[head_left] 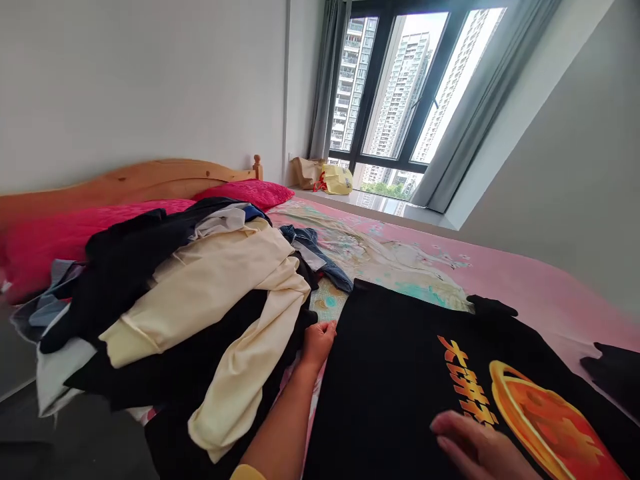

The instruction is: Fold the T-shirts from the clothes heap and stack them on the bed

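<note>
Directly right of left grip (319, 343), black shirt (395, 360)

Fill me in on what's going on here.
A person's left hand pinches the left edge of a black printed shirt spread on the bed; the loosely open right hand is over the printed front. To the left lies a heap of clothes, a cream garment draped across it.
</note>
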Available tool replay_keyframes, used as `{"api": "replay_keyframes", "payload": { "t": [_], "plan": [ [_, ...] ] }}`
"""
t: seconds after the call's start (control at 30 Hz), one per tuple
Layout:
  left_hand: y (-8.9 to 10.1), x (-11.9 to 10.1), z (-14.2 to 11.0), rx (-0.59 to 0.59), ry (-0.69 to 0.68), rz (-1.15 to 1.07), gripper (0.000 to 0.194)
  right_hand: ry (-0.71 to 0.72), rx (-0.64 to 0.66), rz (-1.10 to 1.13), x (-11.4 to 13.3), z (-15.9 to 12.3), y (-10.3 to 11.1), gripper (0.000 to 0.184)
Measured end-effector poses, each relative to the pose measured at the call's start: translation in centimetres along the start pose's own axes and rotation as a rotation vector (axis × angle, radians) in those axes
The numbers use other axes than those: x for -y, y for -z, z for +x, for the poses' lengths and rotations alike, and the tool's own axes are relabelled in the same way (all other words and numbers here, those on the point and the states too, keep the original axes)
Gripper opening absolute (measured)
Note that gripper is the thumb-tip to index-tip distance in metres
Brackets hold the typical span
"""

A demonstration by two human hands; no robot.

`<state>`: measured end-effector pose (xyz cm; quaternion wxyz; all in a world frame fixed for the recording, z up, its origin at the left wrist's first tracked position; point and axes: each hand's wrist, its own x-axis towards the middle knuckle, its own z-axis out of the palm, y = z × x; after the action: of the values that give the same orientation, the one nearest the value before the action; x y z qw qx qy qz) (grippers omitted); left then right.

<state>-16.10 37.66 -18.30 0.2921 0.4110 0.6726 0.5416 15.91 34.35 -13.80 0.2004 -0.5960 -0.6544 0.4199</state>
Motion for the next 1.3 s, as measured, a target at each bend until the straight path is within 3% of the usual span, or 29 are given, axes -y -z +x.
{"api": "replay_keyframes", "payload": {
  "t": [0.07, 0.2, 0.33, 0.47, 0.53, 0.63, 0.73, 0.83, 0.93, 1.0, 1.13, 1.3],
  "plan": [
    [-0.2, 1.2, 0.8, -0.004, -0.01, -0.013, 0.043, 0.243, 0.119, -0.243, 4.5, 5.6, -0.9, 0.027],
    [-0.5, 2.2, 1.4, 0.024, 0.023, -0.069, 0.046, 0.498, 0.067, -0.596, 12.5, 17.6, -5.3, 0.044],
    [-0.6, 2.2, 1.6, 0.051, 0.071, -0.134, 0.047, 0.432, 0.025, -0.757, 16.7, 27.7, -11.0, 0.073],
    [-0.7, 2.3, 1.5, 0.072, 0.09, -0.143, 0.046, 0.29, 0.073, -0.613, 20.4, 33.5, -15.5, 0.048],
    [-0.8, 2.3, 1.5, 0.089, 0.106, -0.136, 0.045, 0.335, 0.117, -0.537, 22.9, 35.3, -17.2, 0.038],
    [-0.7, 2.2, 1.3, 0.109, 0.092, -0.025, 0.042, 0.469, 0.223, -0.408, 25.7, 36.9, -18.4, 0.043],
    [-0.4, 1.9, 1.0, 0.111, 0.049, 0.092, 0.036, 0.485, 0.193, -0.509, 24.2, 37.8, -16.9, 0.04],
    [0.3, 1.2, 0.4, 0.109, 0.068, 0.177, 0.029, 0.363, 0.063, -0.681, 18.8, 38.0, -13.7, 0.03],
    [1.3, 0.5, -0.5, 0.148, 0.093, 0.261, 0.034, 0.256, -0.02, -0.743, 13.3, 38.0, -11.0, 0.042],
    [1.9, 0.2, -1.1, 0.204, 0.117, 0.31, 0.04, 0.224, -0.057, -0.761, 11.2, 38.0, -10.4, 0.055],
    [2.5, 0.9, -2.1, 0.28, 0.102, 0.278, 0.035, 0.217, -0.118, -0.783, 10.3, 38.5, -11.0, 0.067],
    [2.7, 2.5, -3.0, 0.251, 0.081, 0.18, 0.035, 0.208, -0.191, -0.792, 10.0, 39.0, -12.1, 0.075]
  ]
}}
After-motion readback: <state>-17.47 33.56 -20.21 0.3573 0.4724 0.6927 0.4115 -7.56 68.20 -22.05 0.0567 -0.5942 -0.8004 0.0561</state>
